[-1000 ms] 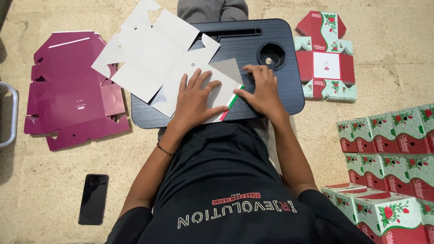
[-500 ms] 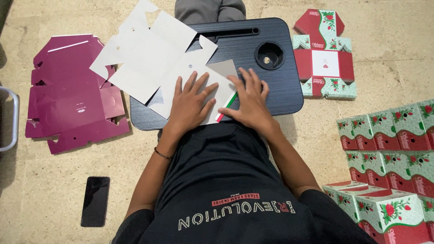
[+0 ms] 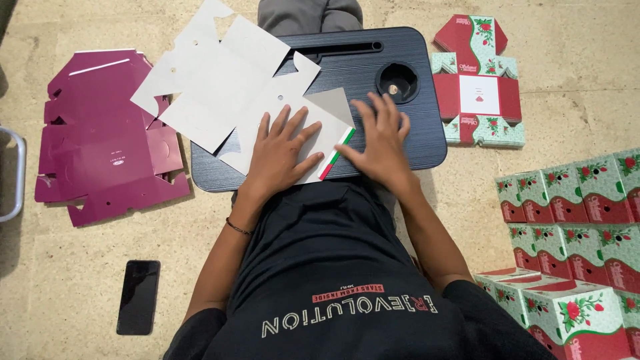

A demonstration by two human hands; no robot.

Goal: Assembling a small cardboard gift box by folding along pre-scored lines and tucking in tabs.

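A flat white die-cut cardboard box blank (image 3: 233,100) lies on the dark blue ribbed plastic lap tray (image 3: 407,143) and hangs over the tray's far left edge. Its long axis runs diagonally, from the far left corner down to the near edge, where a red and green printed strip (image 3: 337,155) shows. The left hand (image 3: 280,157) presses flat on the blank's near part, fingers spread wide. The right hand (image 3: 380,143) lies flat and open just beside that strip, partly on the tray. Purple flat blanks (image 3: 100,147) lie on the floor at left, a black phone (image 3: 138,297) near them, and folded rose-printed boxes (image 3: 573,200) stand at right.
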